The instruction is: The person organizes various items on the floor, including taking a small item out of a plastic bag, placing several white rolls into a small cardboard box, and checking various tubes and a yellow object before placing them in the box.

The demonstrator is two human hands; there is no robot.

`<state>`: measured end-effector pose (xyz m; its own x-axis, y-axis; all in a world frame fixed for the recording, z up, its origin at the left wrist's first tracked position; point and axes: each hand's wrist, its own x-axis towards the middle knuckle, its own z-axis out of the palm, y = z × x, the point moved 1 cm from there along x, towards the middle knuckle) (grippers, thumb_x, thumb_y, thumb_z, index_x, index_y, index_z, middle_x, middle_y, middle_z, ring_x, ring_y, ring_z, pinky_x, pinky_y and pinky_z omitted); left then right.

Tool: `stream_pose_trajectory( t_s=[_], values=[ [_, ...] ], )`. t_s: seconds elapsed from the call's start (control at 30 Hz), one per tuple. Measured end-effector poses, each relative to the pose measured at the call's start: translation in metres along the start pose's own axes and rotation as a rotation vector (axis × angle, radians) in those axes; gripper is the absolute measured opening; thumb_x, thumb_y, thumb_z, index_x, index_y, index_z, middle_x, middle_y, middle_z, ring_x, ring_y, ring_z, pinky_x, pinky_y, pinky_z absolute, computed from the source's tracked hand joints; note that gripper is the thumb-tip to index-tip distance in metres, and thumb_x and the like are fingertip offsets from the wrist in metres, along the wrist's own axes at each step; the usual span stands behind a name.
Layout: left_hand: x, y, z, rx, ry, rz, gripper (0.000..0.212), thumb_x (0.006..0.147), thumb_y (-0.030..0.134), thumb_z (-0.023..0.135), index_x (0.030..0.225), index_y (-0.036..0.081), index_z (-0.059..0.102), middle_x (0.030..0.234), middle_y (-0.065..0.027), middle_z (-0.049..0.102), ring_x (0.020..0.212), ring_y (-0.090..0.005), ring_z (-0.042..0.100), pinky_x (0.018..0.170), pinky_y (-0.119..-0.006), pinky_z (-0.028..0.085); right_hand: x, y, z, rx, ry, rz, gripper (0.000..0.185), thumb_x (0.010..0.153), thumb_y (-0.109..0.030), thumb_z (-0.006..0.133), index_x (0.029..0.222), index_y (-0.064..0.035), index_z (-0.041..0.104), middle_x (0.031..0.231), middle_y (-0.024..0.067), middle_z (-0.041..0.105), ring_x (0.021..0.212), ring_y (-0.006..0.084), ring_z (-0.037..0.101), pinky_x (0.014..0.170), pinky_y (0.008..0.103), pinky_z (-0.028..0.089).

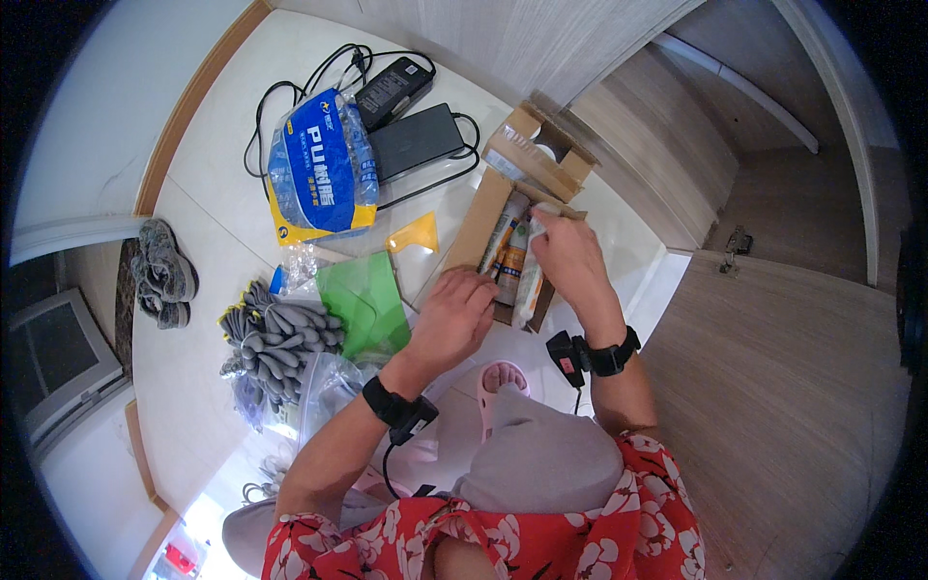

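Note:
An open cardboard box (467, 230) stands on the floor before me, with several tubes or canisters lying side by side in it. One is a white and orange tube (513, 254); to its right is a white-wrapped tube (529, 293). My right hand (573, 254) reaches over the box's right side, its fingertips closed on the upper end of the wrapped tube. Over the left wall curl the fingers of my left hand (453, 308), gripping the box; the fingertips are partly hidden beside the tubes.
Behind stands a second open carton (533, 148). To the left lie a blue glove package (315, 159), two black power adapters (420, 141) with cables, a yellow scraper (415, 233), a green sheet (366, 301) and grey work gloves (279, 333). An open cabinet door (783, 406) borders my right.

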<state>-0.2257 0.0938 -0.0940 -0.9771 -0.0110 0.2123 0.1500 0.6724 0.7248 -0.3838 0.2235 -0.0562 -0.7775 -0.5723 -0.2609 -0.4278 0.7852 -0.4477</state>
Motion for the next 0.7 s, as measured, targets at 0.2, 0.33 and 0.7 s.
stream_pose_trajectory(
  t_s=[0.2,0.33,0.7],
  values=[
    [-0.005,-0.003,0.006,0.039,-0.088,0.055,0.043,0.067,0.007,0.076,0.108,0.004,0.061,0.111,-0.0147,0.064,0.111,-0.0355,0.059,0.105,-0.049,0.042,0.008,0.011,0.007,-0.055,0.180,0.032,0.043,0.083,-0.009,0.061,0.125,-0.0030,0.064,0.088,0.0288,0.068,0.087,0.0416,0.067,0.081,0.0501,0.053],
    [-0.008,-0.004,0.006,0.072,-0.081,0.058,0.050,0.065,0.009,0.078,0.112,0.004,0.061,0.113,-0.0141,0.064,0.112,-0.0342,0.059,0.107,-0.048,0.041,0.011,-0.001,0.026,-0.109,-0.037,-0.012,0.039,0.082,-0.007,0.061,0.121,-0.0020,0.064,0.087,0.0275,0.068,0.083,0.0428,0.068,0.080,0.0510,0.055],
    [-0.011,0.001,0.008,0.073,-0.184,0.088,0.047,0.078,0.017,0.077,0.121,0.005,0.062,0.117,-0.0097,0.065,0.118,-0.0275,0.058,0.116,-0.053,0.029,0.028,0.022,0.055,-0.191,-0.056,0.104,0.028,0.083,-0.010,0.061,0.109,0.0001,0.066,0.092,0.0270,0.069,0.089,0.0423,0.069,0.080,0.0511,0.056]
  ],
)
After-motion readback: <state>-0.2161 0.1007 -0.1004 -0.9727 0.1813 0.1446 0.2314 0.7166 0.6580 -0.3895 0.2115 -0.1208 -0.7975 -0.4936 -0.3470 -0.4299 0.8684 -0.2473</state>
